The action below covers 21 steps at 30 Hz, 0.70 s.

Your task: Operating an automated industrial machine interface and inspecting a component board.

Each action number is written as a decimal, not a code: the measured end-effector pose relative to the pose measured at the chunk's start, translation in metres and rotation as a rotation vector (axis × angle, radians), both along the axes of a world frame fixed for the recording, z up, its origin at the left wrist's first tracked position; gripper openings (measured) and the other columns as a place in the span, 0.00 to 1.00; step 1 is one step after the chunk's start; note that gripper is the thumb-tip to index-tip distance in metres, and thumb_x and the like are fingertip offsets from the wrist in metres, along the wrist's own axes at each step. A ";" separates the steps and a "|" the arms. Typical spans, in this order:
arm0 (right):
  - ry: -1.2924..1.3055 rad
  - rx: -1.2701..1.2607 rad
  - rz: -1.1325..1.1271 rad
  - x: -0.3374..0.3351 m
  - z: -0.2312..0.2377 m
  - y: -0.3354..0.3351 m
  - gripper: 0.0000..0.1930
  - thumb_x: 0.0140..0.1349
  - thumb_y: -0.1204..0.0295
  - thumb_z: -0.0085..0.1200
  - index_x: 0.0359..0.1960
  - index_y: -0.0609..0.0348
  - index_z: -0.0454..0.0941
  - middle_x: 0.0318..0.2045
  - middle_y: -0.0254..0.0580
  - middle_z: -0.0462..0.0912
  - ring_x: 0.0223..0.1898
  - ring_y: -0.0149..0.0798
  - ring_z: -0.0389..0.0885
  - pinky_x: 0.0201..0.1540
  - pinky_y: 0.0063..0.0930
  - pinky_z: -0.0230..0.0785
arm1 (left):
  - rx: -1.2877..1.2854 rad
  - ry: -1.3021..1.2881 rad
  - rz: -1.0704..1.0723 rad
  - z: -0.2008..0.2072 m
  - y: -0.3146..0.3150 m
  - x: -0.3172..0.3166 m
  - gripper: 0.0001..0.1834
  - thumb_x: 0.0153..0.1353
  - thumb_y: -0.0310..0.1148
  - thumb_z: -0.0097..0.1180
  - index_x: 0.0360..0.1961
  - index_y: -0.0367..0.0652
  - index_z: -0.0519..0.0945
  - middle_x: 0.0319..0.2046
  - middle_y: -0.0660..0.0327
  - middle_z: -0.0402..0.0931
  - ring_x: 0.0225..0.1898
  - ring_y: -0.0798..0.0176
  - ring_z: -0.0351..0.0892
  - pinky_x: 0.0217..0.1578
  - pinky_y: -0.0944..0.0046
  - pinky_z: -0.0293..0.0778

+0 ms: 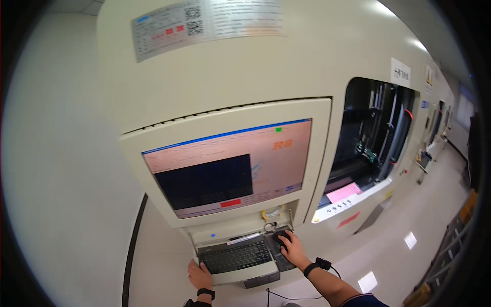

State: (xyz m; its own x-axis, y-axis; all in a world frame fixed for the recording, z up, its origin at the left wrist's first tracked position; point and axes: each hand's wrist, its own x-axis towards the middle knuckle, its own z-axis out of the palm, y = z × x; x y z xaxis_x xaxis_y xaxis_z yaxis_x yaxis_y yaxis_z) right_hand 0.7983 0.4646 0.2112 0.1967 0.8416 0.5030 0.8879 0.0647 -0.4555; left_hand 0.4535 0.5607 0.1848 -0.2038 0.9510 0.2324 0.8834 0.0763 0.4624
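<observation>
A black keyboard lies on a pale pull-out tray below a built-in monitor. My left hand grips the tray's left front corner, its thumb by the keyboard and its other fingers along the outer side. To the keyboard's right, my right hand rests closed over a black computer mouse on a dark pad. The screen displays a large black panel, a pinkish background and a small red bar. A pen lies behind the keyboard.
The monitor sits in a large cream machine cabinet. To its right, a window reveals dark machinery, with a pink paper and several buttons below. A roll of yellow tape sits beneath the monitor. A black cable hangs near the floor.
</observation>
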 end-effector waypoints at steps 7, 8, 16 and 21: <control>0.021 -0.042 0.007 -0.005 0.008 0.001 0.24 0.50 0.72 0.57 0.52 0.50 0.72 0.56 0.55 0.66 0.55 0.56 0.66 0.58 0.42 0.62 | 0.030 -0.053 -0.002 0.004 -0.003 -0.002 0.24 0.63 0.42 0.45 0.57 0.40 0.64 0.54 0.52 0.67 0.56 0.50 0.65 0.51 0.51 0.62; 0.017 -0.041 0.014 -0.005 0.007 0.002 0.24 0.50 0.72 0.57 0.52 0.50 0.72 0.56 0.55 0.66 0.55 0.56 0.66 0.58 0.42 0.62 | 0.032 -0.057 0.005 0.004 -0.004 -0.003 0.24 0.63 0.42 0.45 0.57 0.40 0.64 0.54 0.52 0.67 0.56 0.50 0.65 0.51 0.51 0.62; -0.006 -0.032 0.013 -0.004 0.002 0.002 0.24 0.50 0.71 0.58 0.52 0.49 0.72 0.56 0.55 0.66 0.55 0.56 0.66 0.58 0.42 0.61 | 0.033 -0.036 0.003 0.002 -0.003 -0.004 0.24 0.64 0.42 0.43 0.57 0.40 0.64 0.54 0.51 0.67 0.55 0.50 0.66 0.51 0.51 0.62; -0.035 -0.049 -0.013 -0.007 0.010 -0.003 0.24 0.51 0.70 0.57 0.53 0.48 0.71 0.57 0.53 0.66 0.55 0.55 0.66 0.57 0.43 0.62 | 0.038 -0.025 -0.004 -0.001 -0.004 -0.003 0.24 0.64 0.43 0.43 0.56 0.41 0.64 0.53 0.52 0.67 0.55 0.50 0.66 0.50 0.51 0.62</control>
